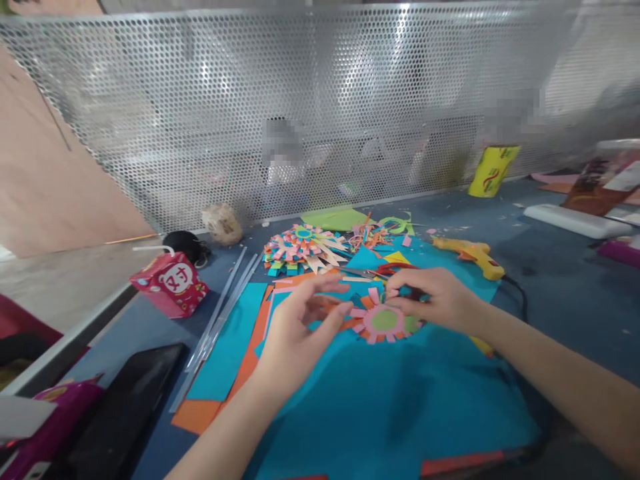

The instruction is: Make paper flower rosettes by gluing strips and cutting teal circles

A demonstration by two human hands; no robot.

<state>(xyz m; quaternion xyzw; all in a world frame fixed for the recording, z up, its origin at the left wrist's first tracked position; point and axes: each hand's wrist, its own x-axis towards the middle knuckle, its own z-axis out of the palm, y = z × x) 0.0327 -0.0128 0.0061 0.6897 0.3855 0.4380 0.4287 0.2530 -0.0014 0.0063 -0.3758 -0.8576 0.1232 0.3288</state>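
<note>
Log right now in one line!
left hand: open beside round pink-green fringed rosette; right hand: at rosette's far edge; yellow glue gun: unheld

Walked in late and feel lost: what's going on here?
Someone is handling a pink, orange and green rosette over a blue sheet. The right hand is at its upper edge, though exactly what it pinches is unclear. The left hand is open and curved by its left edge. Piled rosettes lie behind, with scissors nearby and a yellow glue gun to the right.
</note>
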